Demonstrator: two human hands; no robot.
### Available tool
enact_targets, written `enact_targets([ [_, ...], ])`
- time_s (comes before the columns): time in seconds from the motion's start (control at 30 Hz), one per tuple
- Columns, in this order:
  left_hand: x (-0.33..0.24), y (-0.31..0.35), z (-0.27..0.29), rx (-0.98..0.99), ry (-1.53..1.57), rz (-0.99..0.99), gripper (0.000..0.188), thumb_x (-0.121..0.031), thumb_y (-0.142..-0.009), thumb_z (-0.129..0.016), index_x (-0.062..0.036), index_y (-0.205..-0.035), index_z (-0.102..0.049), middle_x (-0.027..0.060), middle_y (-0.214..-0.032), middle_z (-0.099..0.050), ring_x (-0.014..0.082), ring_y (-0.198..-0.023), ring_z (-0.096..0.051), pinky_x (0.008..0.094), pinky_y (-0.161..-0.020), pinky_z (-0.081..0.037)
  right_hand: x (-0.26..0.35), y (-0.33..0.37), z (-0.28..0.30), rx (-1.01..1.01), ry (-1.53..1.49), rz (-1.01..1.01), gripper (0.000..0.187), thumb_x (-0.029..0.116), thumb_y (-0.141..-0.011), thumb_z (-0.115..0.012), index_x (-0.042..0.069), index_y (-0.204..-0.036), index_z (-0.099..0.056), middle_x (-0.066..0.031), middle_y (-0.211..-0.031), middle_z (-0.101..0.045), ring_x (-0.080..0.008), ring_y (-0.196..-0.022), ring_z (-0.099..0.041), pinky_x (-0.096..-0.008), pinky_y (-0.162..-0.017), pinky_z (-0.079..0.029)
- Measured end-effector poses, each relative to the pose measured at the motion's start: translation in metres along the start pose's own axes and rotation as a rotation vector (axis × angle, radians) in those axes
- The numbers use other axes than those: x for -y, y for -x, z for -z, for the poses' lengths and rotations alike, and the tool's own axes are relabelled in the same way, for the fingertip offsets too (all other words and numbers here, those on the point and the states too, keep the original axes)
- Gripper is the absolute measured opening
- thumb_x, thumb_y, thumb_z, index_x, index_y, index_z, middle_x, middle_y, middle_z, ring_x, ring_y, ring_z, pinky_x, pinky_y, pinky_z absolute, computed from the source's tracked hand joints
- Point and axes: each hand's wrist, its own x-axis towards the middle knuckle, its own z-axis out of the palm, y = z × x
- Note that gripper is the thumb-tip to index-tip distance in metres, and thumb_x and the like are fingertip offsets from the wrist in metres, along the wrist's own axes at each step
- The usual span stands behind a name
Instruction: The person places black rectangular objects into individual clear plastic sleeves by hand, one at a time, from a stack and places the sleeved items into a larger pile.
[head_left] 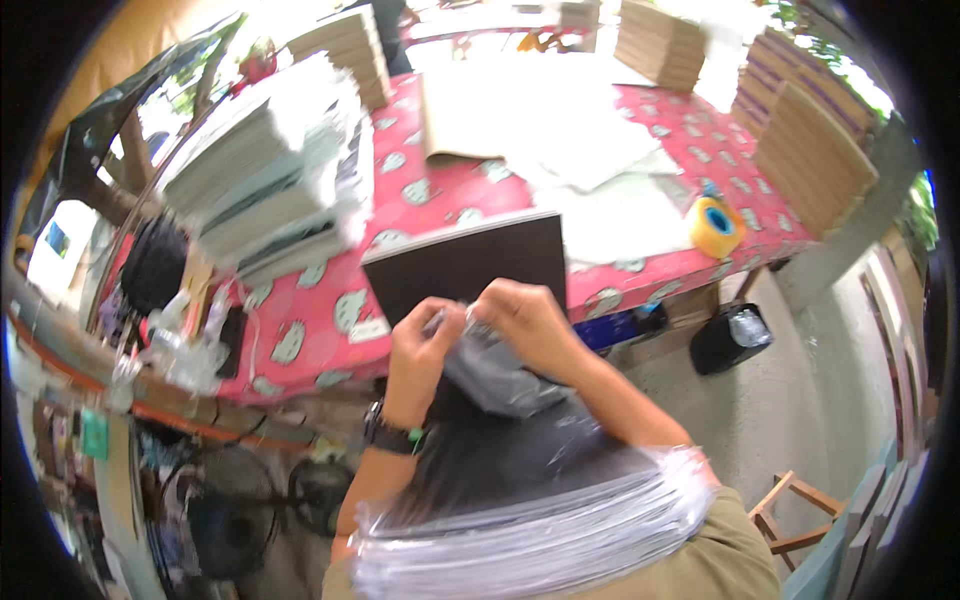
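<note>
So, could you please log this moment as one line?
left hand: pinching clear plastic | right hand: pinching clear plastic | wrapped stack: nearer body | black panel: beyond hands

Strong daylight is pouring in from the far side, overexposing the background and bleaching the sheets on the counter to near-featureless white. The fan at lower left is sitting in dimness. Glare is streaking the plastic sleeves, and blur is softening the hands and the counter's print. The fisheye lens is bending straight edges outward, while black is swallowing the corners and bluish fringes are tinting the rim.
</note>
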Motion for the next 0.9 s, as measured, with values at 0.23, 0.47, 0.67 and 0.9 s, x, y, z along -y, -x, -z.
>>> enact_targets([
  [0.23, -0.016, 0.011, 0.007, -0.113, 0.0, -0.042, 0.011, -0.013, -0.081, -0.057, -0.0016, -0.081, -0.056, -0.0024, -0.067, -0.051, 0.0026, -0.06, -0.042, 0.0168, -0.052, -0.031, 0.006, -0.005, -0.01, 0.081, 0.058, 0.066, 0.018, 0.015, -0.077, -0.06, 0.0, -0.07, -0.052, -0.0104, -0.056, -0.05, -0.0112, -0.052, -0.048, -0.0268, -0.049, -0.04],
  [0.47, 0.003, 0.01, 0.002, -0.007, 0.427, 0.11, 0.027, -0.027, -0.087, -0.048, -0.0089, -0.068, -0.043, -0.0047, -0.062, -0.04, 0.0015, -0.053, -0.036, 0.0169, -0.047, -0.028, 0.002, 0.004, -0.009, 0.099, 0.043, 0.21, 0.019, 0.019, -0.079, -0.057, 0.001, -0.075, -0.052, -0.0135, -0.061, -0.054, -0.0262, -0.054, -0.054, -0.0312, -0.052, -0.042],
  [0.67, -0.005, 0.016, 0.004, 0.082, 0.17, 0.029, 0.026, -0.028, -0.079, -0.059, -0.0039, -0.082, -0.05, -0.0013, -0.068, -0.049, 0.0051, -0.057, -0.044, 0.0185, -0.05, -0.034, 0.006, 0.005, -0.008, -0.013, 0.155, 0.171, 0.019, 0.019, -0.081, -0.054, 0.001, -0.075, -0.051, -0.0129, -0.06, -0.054, -0.0265, -0.054, -0.055, -0.0301, -0.05, -0.041],
  [0.9, 0.007, 0.017, 0.018, -0.076, 0.174, 0.045, 0.024, -0.024, -0.08, -0.059, -0.0045, -0.091, -0.049, 0.0024, -0.081, -0.053, 0.008, -0.067, -0.049, 0.022, -0.057, -0.04, 0.007, 0.001, -0.005, 0.179, 0.045, 0.113, 0.015, 0.013, -0.077, -0.06, 0.0, -0.074, -0.054, -0.0097, -0.057, -0.054, -0.0222, -0.051, -0.053, -0.0277, -0.052, -0.042],
])
